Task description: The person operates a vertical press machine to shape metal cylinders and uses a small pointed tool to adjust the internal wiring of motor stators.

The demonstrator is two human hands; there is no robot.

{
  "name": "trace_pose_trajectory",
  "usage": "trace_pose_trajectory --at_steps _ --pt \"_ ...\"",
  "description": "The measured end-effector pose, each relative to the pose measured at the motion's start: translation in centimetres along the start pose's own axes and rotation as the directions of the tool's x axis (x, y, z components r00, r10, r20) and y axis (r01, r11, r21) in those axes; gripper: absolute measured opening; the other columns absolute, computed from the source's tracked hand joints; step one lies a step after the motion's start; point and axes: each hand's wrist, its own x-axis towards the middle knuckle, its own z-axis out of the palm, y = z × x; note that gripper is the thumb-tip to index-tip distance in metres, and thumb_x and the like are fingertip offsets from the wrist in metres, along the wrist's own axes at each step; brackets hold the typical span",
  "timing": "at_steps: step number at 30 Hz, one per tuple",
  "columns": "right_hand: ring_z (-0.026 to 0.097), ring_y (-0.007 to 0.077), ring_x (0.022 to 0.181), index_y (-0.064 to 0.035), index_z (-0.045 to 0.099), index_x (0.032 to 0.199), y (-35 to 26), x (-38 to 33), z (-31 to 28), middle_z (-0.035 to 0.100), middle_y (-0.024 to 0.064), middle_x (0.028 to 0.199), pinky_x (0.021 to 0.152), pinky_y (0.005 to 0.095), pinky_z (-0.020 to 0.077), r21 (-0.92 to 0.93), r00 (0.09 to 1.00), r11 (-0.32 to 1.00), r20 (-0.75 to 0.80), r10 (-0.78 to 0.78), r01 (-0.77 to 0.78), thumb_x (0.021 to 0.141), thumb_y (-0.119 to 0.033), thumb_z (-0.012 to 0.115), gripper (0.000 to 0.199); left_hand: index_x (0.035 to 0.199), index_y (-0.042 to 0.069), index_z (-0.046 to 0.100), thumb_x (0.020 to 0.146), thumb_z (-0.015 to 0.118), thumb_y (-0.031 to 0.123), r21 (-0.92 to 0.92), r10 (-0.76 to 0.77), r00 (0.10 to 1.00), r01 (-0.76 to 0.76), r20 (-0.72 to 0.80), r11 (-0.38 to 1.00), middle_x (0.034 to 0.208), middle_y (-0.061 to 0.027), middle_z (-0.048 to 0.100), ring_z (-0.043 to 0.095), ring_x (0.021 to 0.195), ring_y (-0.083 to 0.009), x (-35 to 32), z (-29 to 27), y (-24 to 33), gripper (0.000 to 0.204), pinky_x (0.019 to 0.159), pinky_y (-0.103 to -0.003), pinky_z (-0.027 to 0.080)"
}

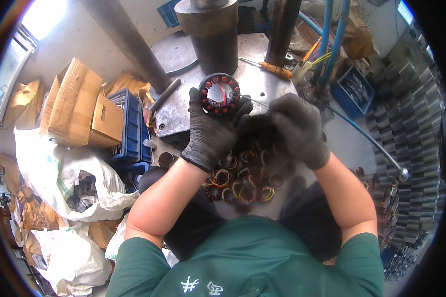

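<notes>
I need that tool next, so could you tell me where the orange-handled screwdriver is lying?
The orange-handled screwdriver lies on the metal press table, upper centre-right, beyond the stator held in the left hand.

Cluttered workshop corner in daylight

A bright window (12, 59) glows at ten o'clock; cardboard boxes (79, 106), blue crates (131, 126) and white sacks (69, 173) crowd nine o'clock, stacked metal parts (416, 128) line three o'clock.

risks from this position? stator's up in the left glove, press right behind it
1. The left hand holds the round wound stator by its lower edge only; it could slip onto the metal press table.
2. The right hand is close to a thin wire coming off the stator; a tug might snag it.
3. The press ram stands directly behind the hands, a possible pinch hazard.
</notes>
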Motion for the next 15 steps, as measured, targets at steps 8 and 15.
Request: trace_pose_trajectory --at_steps 8,15 --pt "0.073 0.028 0.086 -0.0023 0.072 0.102 -0.37 0.14 0.47 0.073 0.0146 0.091 0.079 0.038 0.0578 -0.057 1.0 0.998 0.013 0.004 -0.003 0.09 -0.004 0.07 0.013 0.142 0.007 0.055 0.085 0.056 0.086 0.002 -0.004 0.999 0.004 0.05 1.0 0.131 -0.017 0.066 0.067 0.117 -0.0334 0.17 -0.58 -0.22 0.098 0.092 -0.044 0.059" --pt "0.071 0.0271 0.083 -0.0014 0.07 0.101 -0.29 0.19 0.66 0.071 0.0136 0.089 0.078 0.0374 0.0568 0.014 0.997 1.0 0.076 0.017 -0.018 0.092 -0.003 0.067 0.01 0.142 0.009 0.055 0.088 0.056 0.084 0.005 -0.019 0.998 0.019 0.053 1.0 0.129 -0.0174 0.066 0.068 0.115 -0.0325 -0.04 -0.18 -0.8 0.092 0.09 -0.044 0.059"
